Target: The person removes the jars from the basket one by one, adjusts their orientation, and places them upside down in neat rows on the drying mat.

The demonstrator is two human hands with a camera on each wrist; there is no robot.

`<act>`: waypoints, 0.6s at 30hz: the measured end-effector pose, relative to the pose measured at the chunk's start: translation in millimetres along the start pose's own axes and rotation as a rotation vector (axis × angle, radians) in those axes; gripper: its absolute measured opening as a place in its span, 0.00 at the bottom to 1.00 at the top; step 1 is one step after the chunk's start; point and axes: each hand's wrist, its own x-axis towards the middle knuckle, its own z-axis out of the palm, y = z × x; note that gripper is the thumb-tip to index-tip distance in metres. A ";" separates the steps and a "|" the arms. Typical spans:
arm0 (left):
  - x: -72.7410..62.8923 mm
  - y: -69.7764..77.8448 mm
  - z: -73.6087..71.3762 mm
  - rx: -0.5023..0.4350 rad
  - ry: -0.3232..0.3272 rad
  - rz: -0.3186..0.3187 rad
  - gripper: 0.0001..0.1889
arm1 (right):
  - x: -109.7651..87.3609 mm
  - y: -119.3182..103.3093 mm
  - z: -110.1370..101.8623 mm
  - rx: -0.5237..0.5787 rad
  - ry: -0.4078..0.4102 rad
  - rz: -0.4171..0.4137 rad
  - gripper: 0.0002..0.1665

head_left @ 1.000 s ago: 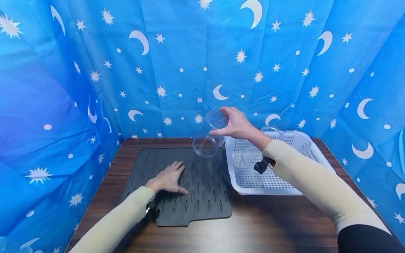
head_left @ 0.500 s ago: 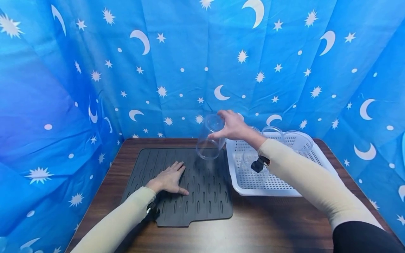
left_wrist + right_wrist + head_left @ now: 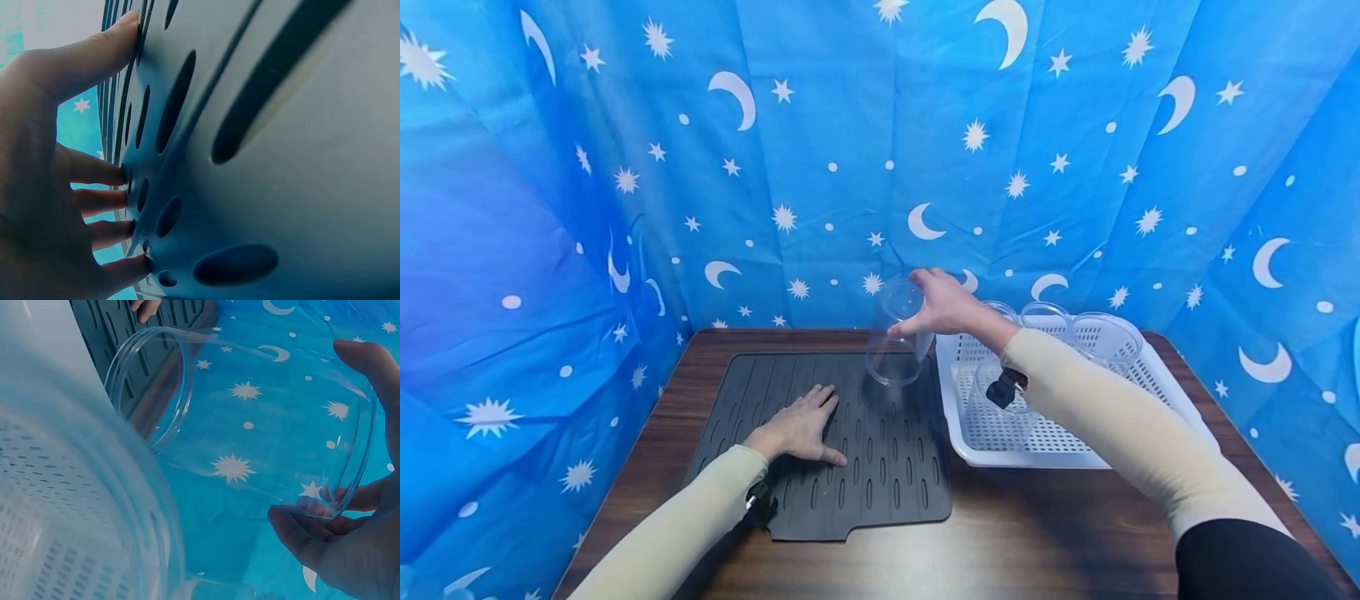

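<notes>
In the head view, my right hand [image 3: 947,304] grips a clear cylindrical jar [image 3: 897,342] near its upper end, thumb and fingers on opposite sides. The jar's ringed lower end hangs close over the back right corner of the dark grey drying mat [image 3: 895,467]. The right wrist view shows the thumb and fingertips around one end of the jar [image 3: 250,425]. My left hand [image 3: 801,423] rests on the mat with its fingers spread. From the left wrist, the fingertips [image 3: 128,228] press against the slotted mat surface [image 3: 350,169].
A white perforated basket [image 3: 1037,457] stands right of the mat, holding several clear jars [image 3: 1105,333]. The right forearm [image 3: 1120,408] passes over the basket. A brown wooden table [image 3: 985,542] lies beneath, with a blue star-and-moon curtain [image 3: 827,108] behind.
My right hand has brought the jar slightly down and right, and the jar is now more upright over the mat's back right corner. The left hand has stayed put.
</notes>
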 end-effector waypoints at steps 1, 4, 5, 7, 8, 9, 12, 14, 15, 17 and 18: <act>-0.2 -0.3 0.5 0.001 0.000 -0.002 0.60 | 0.4 -0.7 0.2 -0.004 -0.012 0.001 0.64; -0.7 -0.7 1.6 -0.006 -0.001 -0.009 0.60 | 1.6 -2.3 0.8 -0.019 -0.039 -0.004 0.65; -0.8 -0.8 1.9 -0.010 -0.002 -0.011 0.60 | 2.2 -2.7 1.1 -0.023 -0.044 -0.007 0.65; -1.0 -1.0 2.0 -0.015 -0.003 -0.014 0.60 | 3.1 -3.4 1.8 -0.029 -0.053 -0.015 0.66; -1.0 -1.1 2.1 -0.017 -0.003 -0.014 0.60 | 3.7 -3.6 2.3 -0.032 -0.055 -0.019 0.65; -1.1 -1.1 2.1 -0.019 -0.002 -0.013 0.60 | 4.0 -4.0 2.8 -0.033 -0.057 -0.025 0.65; -1.3 -1.3 2.4 -0.016 -0.002 -0.013 0.60 | 6.3 -4.1 4.2 -0.037 -0.069 -0.040 0.64; -1.0 -1.3 2.3 -0.008 -0.004 -0.011 0.60 | 8.3 -4.3 4.6 -0.047 -0.077 -0.046 0.64; -0.9 -1.3 1.9 -0.008 -0.003 -0.011 0.60 | 9.5 -4.4 4.5 -0.051 -0.080 -0.049 0.64; -0.7 -1.5 1.5 -0.003 -0.003 -0.011 0.60 | 12.5 -4.8 4.7 -0.064 -0.089 -0.047 0.64; -0.9 -1.8 1.2 -0.001 -0.005 -0.013 0.60 | 14.0 -5.4 4.9 -0.070 -0.094 -0.044 0.65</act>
